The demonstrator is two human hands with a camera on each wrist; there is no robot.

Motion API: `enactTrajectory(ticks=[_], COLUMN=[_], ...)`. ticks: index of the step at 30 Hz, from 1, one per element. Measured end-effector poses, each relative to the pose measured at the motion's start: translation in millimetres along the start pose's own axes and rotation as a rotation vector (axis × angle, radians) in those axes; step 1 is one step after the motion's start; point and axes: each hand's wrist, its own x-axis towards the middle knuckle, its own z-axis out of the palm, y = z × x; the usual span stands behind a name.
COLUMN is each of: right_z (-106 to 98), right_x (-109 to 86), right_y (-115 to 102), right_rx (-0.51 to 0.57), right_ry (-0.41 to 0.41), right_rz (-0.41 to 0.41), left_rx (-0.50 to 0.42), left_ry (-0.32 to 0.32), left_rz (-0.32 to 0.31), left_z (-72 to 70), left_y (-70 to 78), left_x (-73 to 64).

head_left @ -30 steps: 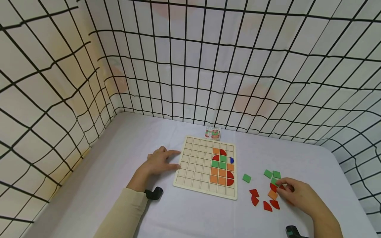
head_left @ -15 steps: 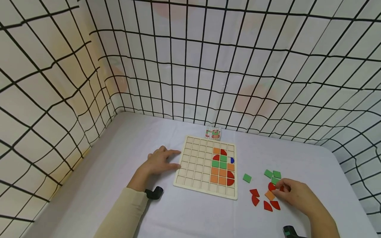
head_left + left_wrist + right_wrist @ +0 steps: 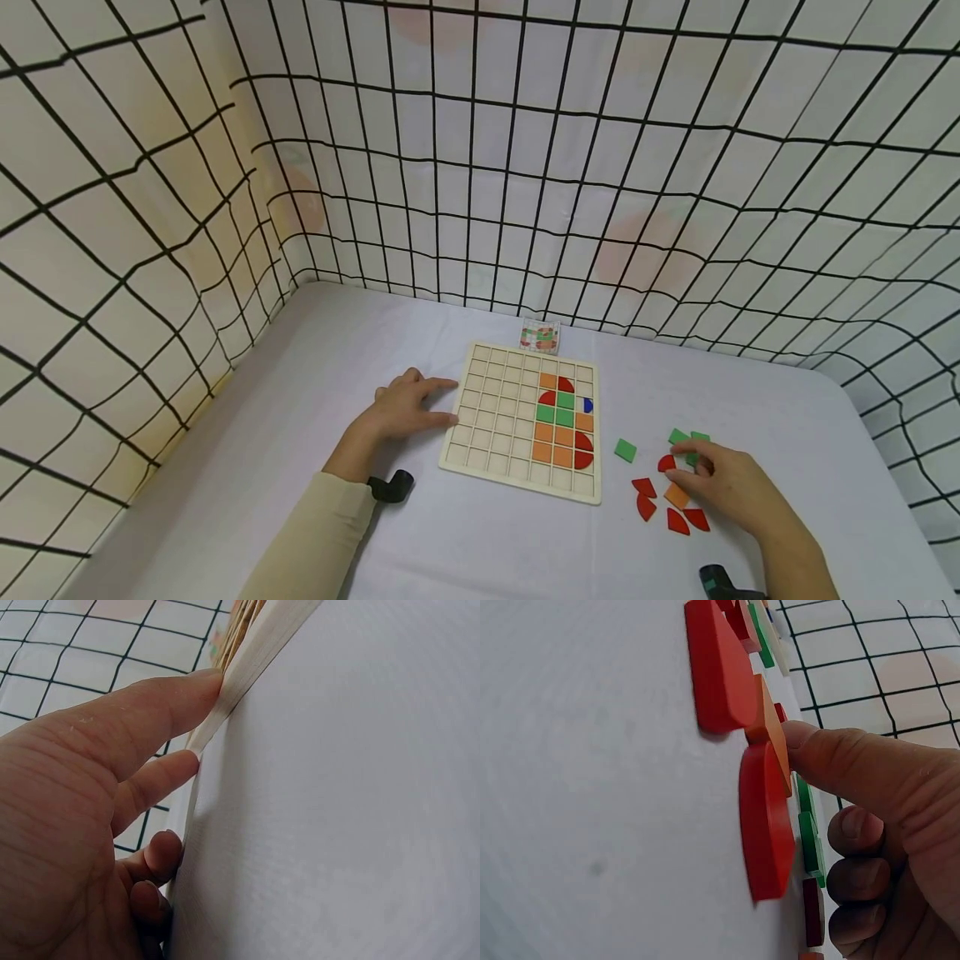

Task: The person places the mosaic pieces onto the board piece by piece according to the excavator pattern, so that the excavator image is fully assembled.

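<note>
At the left rim of the cream grid board (image 3: 483, 404), the person's left hand (image 3: 401, 408) lies with thumb and index finger held apart, both tips touching the edge, the beige-sleeved forearm slanting up from below. To the right of the board, the right hand (image 3: 723, 479) reaches in from the lower right, knuckles up; its grip is a pinch, thumb and index fingertips on a red quarter-circle piece (image 3: 667, 463) just above an orange square tile (image 3: 677, 497) on the white-covered bench (image 3: 390, 333). Other loose red pieces lie below and to the left, and a lone green tile (image 3: 625, 451) sits between them and the board.

Only the head view shows the whole pattern of coloured pieces on the board's right half and the small pattern card (image 3: 539, 336) behind it. The left wrist view adds two left-hand fingers folded below the index finger. The right wrist view adds curled fingers under the right thumb, the pieces' thickness, and a dark red piece (image 3: 814, 911) by those fingers, covered in the head view.
</note>
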Motion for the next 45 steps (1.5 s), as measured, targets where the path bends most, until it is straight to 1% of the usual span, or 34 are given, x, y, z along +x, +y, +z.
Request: enactTrajectory(ticks=[6, 13, 22, 29, 33, 38, 45], right_z=[-2, -3, 1, 0, 1, 5, 7], right_x=[1.0, 2.0, 2.9, 10.4, 14.5, 22.2, 37.8], right_y=[1, 4, -4, -23, -35, -54, -86], right_rx=[-0.005, -0.006, -0.029, -0.020, -0.011, -0.012, -0.036], right_ry=[-0.014, -0.046, 0.005, -0.012, -0.015, -0.014, -0.012], right_rz=[-0.019, 0.006, -0.041, -0.030, -0.043, -0.078, -0.159], left_rx=[-0.002, -0.001, 0.002, 0.000, 0.001, -0.001, -0.001], left_ry=[0.003, -0.001, 0.000, -0.004, -0.008, -0.008, -0.004], left_rz=[0.006, 0.007, -0.002, 0.007, 0.008, 0.003, 0.004], left_z=[0.1, 0.4, 0.2, -1.2, -1.5, -1.2, -1.4], left_y=[0.5, 0.3, 0.7, 1.3, 2.0, 1.9, 1.3], left_x=[-0.5, -1.0, -1.1, -1.8, -1.0, -0.4, -0.8])
